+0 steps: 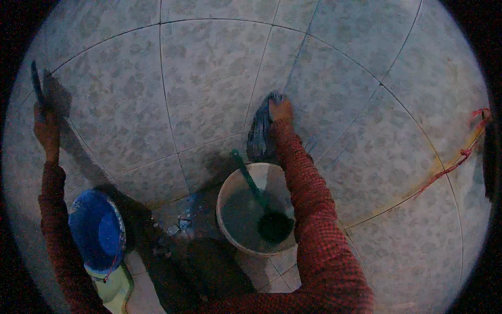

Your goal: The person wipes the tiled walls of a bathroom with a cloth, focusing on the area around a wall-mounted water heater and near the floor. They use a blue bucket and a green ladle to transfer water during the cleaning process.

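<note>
My right hand (282,110) is closed on the top of a dark, crumpled, shiny bag (259,133). The bag hangs down against the pale tiles, just above a white bucket (220,220). Standing in the bucket's water is a green long-handled dipper (250,180), its round cup low in the bucket. At the far left my raised left hand (47,128) is closed around a slim dark object (36,81) whose kind is too dim to tell. Both forearms wear red checked sleeves.
A blue basin (86,225) rests on a yellow-green stool (117,285) beside my left arm. Small litter (184,222) lies on the floor left of the bucket. A red knotted cord (444,170) runs along the tiles at the right. The light is dim.
</note>
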Motion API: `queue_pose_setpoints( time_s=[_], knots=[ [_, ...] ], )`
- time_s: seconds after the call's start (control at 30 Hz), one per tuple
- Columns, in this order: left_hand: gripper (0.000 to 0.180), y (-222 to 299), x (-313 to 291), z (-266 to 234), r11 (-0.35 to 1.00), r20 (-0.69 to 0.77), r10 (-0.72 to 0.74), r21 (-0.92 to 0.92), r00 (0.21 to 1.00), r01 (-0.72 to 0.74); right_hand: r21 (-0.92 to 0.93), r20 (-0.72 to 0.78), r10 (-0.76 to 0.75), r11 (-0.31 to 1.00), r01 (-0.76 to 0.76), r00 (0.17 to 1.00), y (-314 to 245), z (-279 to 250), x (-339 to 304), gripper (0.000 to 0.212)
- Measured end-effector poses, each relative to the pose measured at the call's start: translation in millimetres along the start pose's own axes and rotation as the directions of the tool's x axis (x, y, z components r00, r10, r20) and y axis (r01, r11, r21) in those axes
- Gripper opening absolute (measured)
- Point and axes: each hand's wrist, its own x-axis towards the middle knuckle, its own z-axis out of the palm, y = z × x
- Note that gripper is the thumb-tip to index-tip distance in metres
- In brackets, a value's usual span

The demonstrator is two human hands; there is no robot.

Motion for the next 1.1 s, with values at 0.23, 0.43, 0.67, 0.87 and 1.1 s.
queue_pose_setpoints(
  time_s=[0.23,0.43,0.67,0.87,1.1],
  knots=[
    [0.033,-9,14,-28,0.998,-0.032,0.042,0.047,0.999,-0.041,0.180,-0.280,-0.160,0.960,0.215,0.946,-68,6,-41,0.055],
    [0.039,24,-6,8,0.959,0.108,-0.190,-0.194,0.976,0.208,-0.066,0.112,0.132,0.990,-0.125,0.985,94,45,-4,0.058],
    [0.042,-25,7,-7,0.893,-0.030,0.311,0.350,0.950,-0.282,0.115,-0.280,-0.005,0.993,0.038,0.960,-54,-28,37,0.061],
    [0.040,-54,16,2,0.808,0.088,0.333,0.486,0.939,-0.332,-0.137,-0.589,-0.489,0.845,0.517,0.643,-82,-58,89,0.060],
    [0.040,-73,25,-10,0.907,0.014,0.132,0.402,0.991,-0.127,-0.085,-0.407,-0.323,0.945,0.317,0.854,-24,-3,26,0.065]
  ],
)
